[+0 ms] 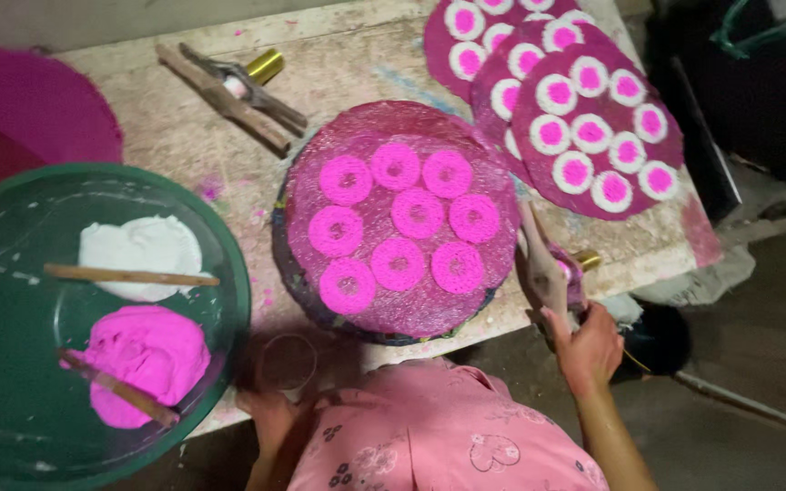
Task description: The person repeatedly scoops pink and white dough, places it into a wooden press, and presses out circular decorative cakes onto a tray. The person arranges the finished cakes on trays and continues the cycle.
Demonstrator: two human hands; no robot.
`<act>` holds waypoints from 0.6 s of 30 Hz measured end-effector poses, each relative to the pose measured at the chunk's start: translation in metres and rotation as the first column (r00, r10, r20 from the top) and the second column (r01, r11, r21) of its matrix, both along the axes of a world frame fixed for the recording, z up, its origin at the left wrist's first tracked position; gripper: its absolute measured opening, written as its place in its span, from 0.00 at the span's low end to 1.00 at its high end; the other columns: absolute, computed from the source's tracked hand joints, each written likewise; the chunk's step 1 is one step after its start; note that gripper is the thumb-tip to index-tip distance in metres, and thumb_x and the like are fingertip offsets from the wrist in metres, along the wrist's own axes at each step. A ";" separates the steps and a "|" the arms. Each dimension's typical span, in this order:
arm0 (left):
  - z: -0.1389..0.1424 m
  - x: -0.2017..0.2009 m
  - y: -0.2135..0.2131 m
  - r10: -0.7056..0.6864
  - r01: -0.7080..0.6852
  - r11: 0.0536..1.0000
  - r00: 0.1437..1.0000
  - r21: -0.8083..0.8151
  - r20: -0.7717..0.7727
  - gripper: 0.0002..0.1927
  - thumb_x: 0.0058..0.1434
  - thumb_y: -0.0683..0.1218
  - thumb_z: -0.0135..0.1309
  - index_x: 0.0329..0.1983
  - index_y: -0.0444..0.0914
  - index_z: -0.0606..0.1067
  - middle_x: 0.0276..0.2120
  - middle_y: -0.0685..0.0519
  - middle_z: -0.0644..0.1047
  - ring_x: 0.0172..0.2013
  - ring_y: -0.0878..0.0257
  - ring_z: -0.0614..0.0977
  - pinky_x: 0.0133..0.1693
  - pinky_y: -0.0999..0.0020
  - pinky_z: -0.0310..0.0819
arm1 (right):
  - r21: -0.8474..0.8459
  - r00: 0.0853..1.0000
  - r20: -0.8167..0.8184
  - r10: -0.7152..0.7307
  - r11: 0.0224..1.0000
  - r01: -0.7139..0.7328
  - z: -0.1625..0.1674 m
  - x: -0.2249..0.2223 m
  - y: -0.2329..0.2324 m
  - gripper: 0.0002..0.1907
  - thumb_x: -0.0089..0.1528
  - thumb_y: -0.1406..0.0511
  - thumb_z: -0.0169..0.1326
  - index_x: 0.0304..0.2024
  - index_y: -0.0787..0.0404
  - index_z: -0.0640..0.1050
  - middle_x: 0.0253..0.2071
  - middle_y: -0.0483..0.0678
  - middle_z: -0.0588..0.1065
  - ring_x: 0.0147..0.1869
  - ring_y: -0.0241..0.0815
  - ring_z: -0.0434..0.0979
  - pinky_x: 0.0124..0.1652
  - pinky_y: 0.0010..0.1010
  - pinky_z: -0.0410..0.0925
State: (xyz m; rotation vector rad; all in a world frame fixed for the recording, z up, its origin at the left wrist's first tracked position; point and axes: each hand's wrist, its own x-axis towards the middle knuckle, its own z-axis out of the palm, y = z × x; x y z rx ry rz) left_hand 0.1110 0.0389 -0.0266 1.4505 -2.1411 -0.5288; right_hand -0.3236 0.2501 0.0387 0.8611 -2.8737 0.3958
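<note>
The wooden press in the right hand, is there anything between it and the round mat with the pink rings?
Nothing visible stands between them. The right hand grips the wooden press at the table's front edge, and the press sits right beside the round mat's right rim. The nearest pink rings lie on the mat just left of it.

Person wears a pink top (438, 436), soft fabric, scattered with small floral outlines in darker pink and a few dark flower sprigs. Forearms bare, no sleeve reaching them. Right hand (587, 350) and left hand (270, 416) bare; no gloves seen.
</note>
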 end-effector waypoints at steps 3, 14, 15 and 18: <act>0.000 0.003 0.001 0.053 -0.060 0.996 0.993 0.063 0.105 0.63 0.43 0.60 0.67 0.75 0.29 0.50 0.67 0.26 0.59 0.62 0.30 0.63 0.62 0.40 0.51 | 0.212 0.996 -0.069 0.053 0.977 -0.037 0.034 -0.003 -0.026 0.37 0.56 0.41 0.65 0.53 0.62 0.77 0.46 0.58 0.75 0.52 0.60 0.75 0.50 0.51 0.65; 0.033 -0.004 -0.013 -0.282 0.249 0.957 0.917 -0.146 -0.282 0.11 0.61 0.42 0.61 0.47 0.42 0.81 0.41 0.55 0.83 0.42 0.60 0.85 0.40 0.64 0.81 | -0.647 0.544 -0.078 0.836 0.372 -0.665 0.107 0.063 -0.336 0.12 0.62 0.69 0.65 0.47 0.64 0.79 0.49 0.56 0.74 0.55 0.51 0.75 0.53 0.37 0.70; 0.046 -0.011 -0.015 -0.195 0.172 0.981 0.863 -0.093 -0.467 0.06 0.62 0.43 0.64 0.42 0.43 0.81 0.39 0.56 0.84 0.39 0.63 0.87 0.38 0.66 0.82 | -0.592 0.549 -0.025 0.835 0.431 -0.681 0.110 0.080 -0.375 0.18 0.60 0.64 0.67 0.50 0.63 0.78 0.51 0.58 0.73 0.51 0.52 0.77 0.49 0.39 0.73; 0.097 -0.017 -0.027 -0.156 0.140 0.988 0.919 -0.069 -0.363 0.06 0.61 0.44 0.62 0.41 0.41 0.82 0.34 0.51 0.83 0.36 0.55 0.85 0.39 0.61 0.78 | -0.231 0.615 0.048 0.787 0.607 -0.760 0.121 0.129 -0.457 0.39 0.55 0.50 0.68 0.60 0.65 0.70 0.51 0.61 0.72 0.48 0.60 0.76 0.45 0.49 0.70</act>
